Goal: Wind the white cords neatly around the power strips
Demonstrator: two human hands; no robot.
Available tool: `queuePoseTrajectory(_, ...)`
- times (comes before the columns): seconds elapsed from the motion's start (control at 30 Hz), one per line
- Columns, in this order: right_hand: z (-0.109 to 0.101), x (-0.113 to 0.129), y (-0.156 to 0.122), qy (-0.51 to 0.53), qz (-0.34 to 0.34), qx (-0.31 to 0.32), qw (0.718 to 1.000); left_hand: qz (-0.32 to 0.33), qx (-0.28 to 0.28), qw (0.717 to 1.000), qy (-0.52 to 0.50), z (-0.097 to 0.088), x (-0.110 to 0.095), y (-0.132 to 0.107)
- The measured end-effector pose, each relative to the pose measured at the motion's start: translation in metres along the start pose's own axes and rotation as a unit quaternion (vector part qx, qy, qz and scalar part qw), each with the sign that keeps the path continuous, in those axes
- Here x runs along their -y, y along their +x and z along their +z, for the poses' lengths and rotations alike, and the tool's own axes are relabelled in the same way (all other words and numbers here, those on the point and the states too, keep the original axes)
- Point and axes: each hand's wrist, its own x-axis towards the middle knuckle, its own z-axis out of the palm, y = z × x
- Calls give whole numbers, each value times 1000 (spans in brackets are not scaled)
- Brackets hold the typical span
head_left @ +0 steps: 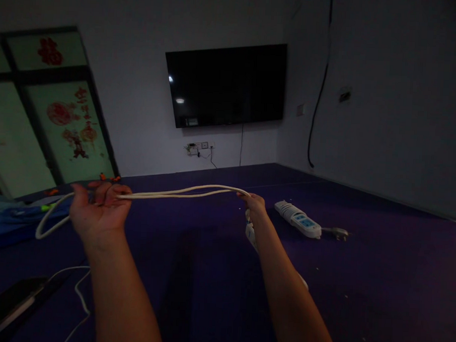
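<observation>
A cream-white cable [181, 193] is stretched in two strands between my hands, above the purple floor. My left hand [100, 206] is closed on the strands, and a loop of the cable sticks out past its left side. At the other end my right hand [254, 203] pinches the cable with its fingertips. Beneath my right wrist lies a white power strip [251, 236], mostly hidden by the forearm. Farther right rests a second white power strip [303, 222] with blue sockets, its cord wound around one end and its plug [338, 233] trailing out.
A dark flat device [10, 302] with a thin white cord [81, 290] lies at the lower left. Blue cloth [25, 217] is heaped at the left. A television [227, 85] hangs on the far wall above some sockets [201, 145]. A black cable [317, 119] dangles along the right wall.
</observation>
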Motion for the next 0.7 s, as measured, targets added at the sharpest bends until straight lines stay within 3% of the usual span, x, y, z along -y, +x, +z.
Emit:
queuePoseTrajectory(0.1, -4, -9, 7, 0, -6, -30, 1000, 30, -7, 999, -11, 4, -4, -3)
queuePoseTrajectory(0.3, -10, -29, 18, -11, -25, -66, 997, 75, 50, 996, -8, 12, -15, -17)
queuePoseTrajectory(0.5, -10, -41, 22, -36, -49, -72, 995, 105, 21, 994, -8, 20, -15, -28)
queuePoseTrajectory(0.7, -10, -45, 23, -79, -75, -60, 992, 107, 45, 991, -60, 16, -17, -29)
